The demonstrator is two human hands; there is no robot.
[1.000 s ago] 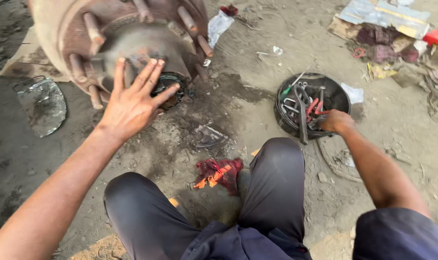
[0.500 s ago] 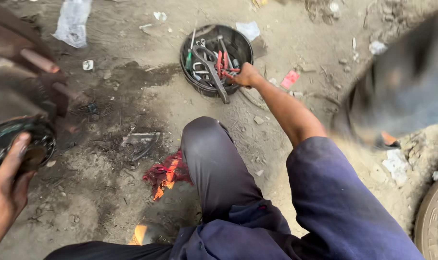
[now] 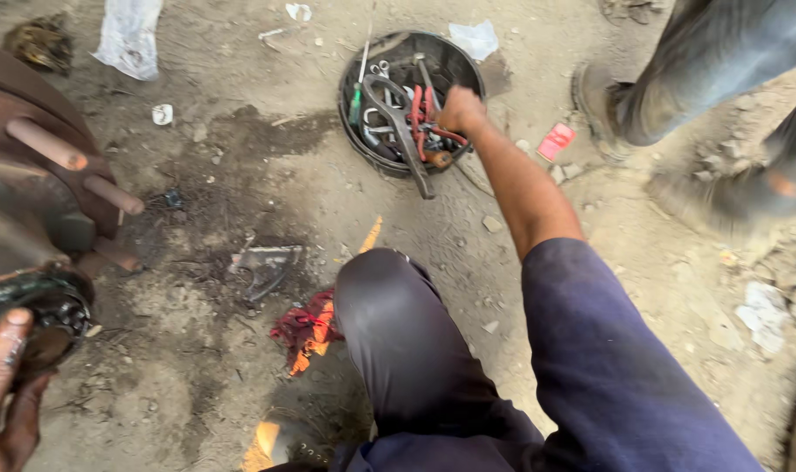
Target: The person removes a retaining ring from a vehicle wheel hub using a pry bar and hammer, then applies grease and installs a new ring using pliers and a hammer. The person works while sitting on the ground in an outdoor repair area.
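Note:
My right hand [image 3: 460, 109] reaches into a round black tool tray [image 3: 468, 65] on the dirt ground, among wrenches, red-handled pliers [image 3: 420, 109] and a green screwdriver [image 3: 356, 103]. Its fingers are curled in the tools; what they grip is hidden. My left hand [image 3: 6, 398], greasy, rests at the lower left against the round hub bearing [image 3: 39, 315] of a rusty wheel hub [image 3: 31, 188] with protruding studs [image 3: 48, 144]. My knee [image 3: 389, 306] in dark trousers is in the middle.
A red rag [image 3: 306, 328] lies by my knee, a small metal part [image 3: 262, 262] in the oily patch beside it. Another person's boots and legs [image 3: 677, 96] stand at the upper right. Plastic scraps [image 3: 127, 35] and a red packet [image 3: 555, 140] litter the ground.
The view has swung right and down. My right hand stays in the tool tray. My left hand has dropped from the hub face to its lower edge. Another person's legs have come into view.

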